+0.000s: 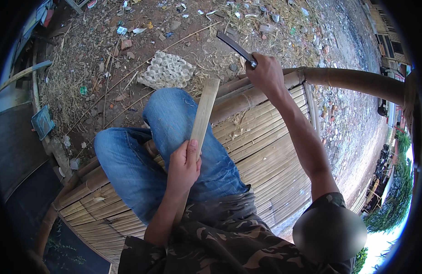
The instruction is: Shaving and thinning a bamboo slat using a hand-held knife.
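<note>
My left hand (183, 165) is closed around a flat, pale bamboo strip (205, 107), its thumb laid along the face. The strip slants up past my knee, and its lower end runs back under my forearm toward my body. Out to the right, my right hand (267, 75) grips a knife (233, 44) with a long, narrow, dark blade. The blade points up and left, apart from the strip. Most of the knife's handle is hidden in my fist.
I sit on a slatted bamboo bench (270, 160) with a thick bamboo pole (348, 78) along its edge. My jeans-covered legs (174, 118) are bent beneath the strip. Beyond the bench, a grey egg tray (166, 69) lies on littered dirt ground. A dark panel (14, 137) stands at left.
</note>
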Demonstrator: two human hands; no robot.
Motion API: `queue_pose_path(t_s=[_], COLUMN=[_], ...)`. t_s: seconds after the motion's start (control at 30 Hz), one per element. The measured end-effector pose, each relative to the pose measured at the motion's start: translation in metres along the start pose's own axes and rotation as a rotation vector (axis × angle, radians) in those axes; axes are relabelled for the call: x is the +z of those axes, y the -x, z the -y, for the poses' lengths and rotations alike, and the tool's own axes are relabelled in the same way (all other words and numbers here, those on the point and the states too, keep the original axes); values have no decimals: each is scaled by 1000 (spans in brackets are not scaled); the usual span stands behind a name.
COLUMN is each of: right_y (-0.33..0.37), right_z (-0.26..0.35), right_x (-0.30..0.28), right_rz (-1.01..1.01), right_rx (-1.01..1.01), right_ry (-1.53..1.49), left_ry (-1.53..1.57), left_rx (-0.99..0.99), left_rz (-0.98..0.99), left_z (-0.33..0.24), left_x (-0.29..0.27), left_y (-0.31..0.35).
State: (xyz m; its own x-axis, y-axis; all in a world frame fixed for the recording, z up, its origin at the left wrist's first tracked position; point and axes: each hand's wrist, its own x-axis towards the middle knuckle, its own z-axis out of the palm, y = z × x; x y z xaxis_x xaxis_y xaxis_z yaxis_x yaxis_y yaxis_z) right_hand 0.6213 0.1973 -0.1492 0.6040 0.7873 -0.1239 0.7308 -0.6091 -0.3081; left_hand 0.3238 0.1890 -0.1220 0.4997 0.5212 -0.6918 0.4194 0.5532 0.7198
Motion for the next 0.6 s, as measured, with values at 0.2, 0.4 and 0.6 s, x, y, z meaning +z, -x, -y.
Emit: queue_pose_path(t_s=[0.2, 0.4, 0.6], right_y=[65, 65, -6], right_z=[32, 37, -5], right_x=[16, 26, 21], right_rz=[222, 262, 154], right_rx=[-324, -339, -55], right_ry=[-77, -62, 34], left_ry=[21, -62, -220], left_rx=[4, 32, 135], left_rz=[-4, -21, 29], left_z=[2, 0, 13], left_x=[2, -1, -1], left_y=[-6, -5, 3])
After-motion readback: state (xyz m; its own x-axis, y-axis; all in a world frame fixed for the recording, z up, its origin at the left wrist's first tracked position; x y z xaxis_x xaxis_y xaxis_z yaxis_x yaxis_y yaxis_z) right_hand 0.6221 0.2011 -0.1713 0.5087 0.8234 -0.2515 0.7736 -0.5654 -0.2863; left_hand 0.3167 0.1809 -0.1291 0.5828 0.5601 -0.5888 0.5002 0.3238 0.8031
